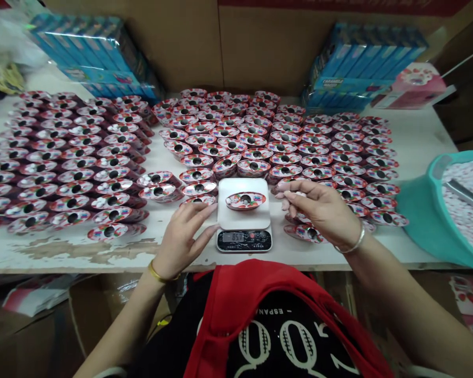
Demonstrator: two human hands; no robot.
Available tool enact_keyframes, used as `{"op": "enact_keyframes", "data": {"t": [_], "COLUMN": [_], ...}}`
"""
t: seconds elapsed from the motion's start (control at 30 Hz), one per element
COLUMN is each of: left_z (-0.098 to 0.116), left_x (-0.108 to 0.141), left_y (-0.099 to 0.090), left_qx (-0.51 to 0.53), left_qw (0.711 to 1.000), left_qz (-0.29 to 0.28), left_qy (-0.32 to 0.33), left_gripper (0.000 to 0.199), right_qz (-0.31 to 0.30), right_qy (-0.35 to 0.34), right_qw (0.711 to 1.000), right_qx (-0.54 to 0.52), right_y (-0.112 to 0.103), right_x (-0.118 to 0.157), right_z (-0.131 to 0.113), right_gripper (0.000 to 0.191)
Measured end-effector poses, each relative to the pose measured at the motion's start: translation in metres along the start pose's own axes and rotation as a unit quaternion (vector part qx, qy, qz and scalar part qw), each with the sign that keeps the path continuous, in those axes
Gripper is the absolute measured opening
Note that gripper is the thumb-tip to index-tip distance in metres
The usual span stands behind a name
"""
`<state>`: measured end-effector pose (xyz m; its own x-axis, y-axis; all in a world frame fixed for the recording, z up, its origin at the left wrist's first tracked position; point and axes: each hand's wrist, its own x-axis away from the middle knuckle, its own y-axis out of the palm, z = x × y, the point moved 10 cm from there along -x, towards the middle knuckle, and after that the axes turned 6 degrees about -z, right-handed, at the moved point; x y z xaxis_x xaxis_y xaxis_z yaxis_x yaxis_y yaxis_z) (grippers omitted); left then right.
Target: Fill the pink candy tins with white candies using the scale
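Crosswise on white digital scale (244, 220) — red-and-white oval-topped carton (255, 201), between spread left grip (183, 236) and right grip (326, 212) pinching white pieces (300, 194).

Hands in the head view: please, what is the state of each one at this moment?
Left hand: open, beside the scale, no held thing visible.
Right hand: closed in a pinch, holding small pale pieces; exact count unclear.
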<state>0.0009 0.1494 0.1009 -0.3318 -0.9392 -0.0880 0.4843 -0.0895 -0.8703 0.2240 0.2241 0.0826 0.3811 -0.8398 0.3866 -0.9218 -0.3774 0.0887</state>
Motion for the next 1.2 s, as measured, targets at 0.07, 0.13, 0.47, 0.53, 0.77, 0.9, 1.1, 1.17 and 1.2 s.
{"op": "enact_keyframes", "data": {"t": [0.07, 0.13, 0.47, 0.53, 0.77, 0.9, 1.1, 1.17, 1.2], "left_z": [0.014, 0.023, 0.03, 0.023, 0.035, 0.031, 0.003, -0.003, -0.005], "left_x": [-0.006, -0.013, -0.03, -0.027, -0.029, -0.034, -0.021, -0.016, -0.013], "left_y": [-0.001, 0.007, 0.023, 0.018, 0.034, 0.02, -0.015, -0.017, -0.018], "left_qx": [-0.064, -0.102, -0.017, -0.007, -0.061, -0.037, 0.029, 0.037, 0.038], "left_qw": [0.997, 0.993, 0.995, 0.995, 0.993, 0.993, 0.987, 0.986, 0.986], "left_qz": [0.032, 0.037, 0.049, 0.073, 0.043, 0.085, 0.16, 0.159, 0.158], "left_qy": [0.033, 0.052, 0.085, 0.066, 0.094, 0.067, -0.009, -0.022, -0.026], "left_gripper": [0.049, 0.055, 0.053, 0.052, 0.046, 0.045, 0.035, 0.033, 0.033], "right_qz": [-0.01, -0.031, -0.089, -0.087, -0.062, -0.06, -0.091, -0.089, -0.082], "right_qy": [-0.029, -0.045, -0.11, -0.11, -0.128, -0.114, -0.104, -0.104, -0.105], "right_qw": [0.998, 0.995, 0.98, 0.981, 0.986, 0.989, 0.987, 0.988, 0.989], "right_qx": [0.051, 0.087, 0.137, 0.132, 0.086, 0.067, 0.084, 0.073, 0.058], "right_y": [0.011, 0.025, 0.069, 0.069, 0.061, 0.057, 0.073, 0.073, 0.07], "right_x": [-0.003, -0.007, -0.028, -0.029, -0.027, -0.024, -0.028, -0.029, -0.027], "right_z": [-0.009, -0.013, -0.012, -0.011, -0.017, -0.018, -0.012, -0.014, -0.016], "right_gripper": [0.023, 0.02, 0.023, 0.025, 0.028, 0.03, 0.027, 0.027, 0.027]}}
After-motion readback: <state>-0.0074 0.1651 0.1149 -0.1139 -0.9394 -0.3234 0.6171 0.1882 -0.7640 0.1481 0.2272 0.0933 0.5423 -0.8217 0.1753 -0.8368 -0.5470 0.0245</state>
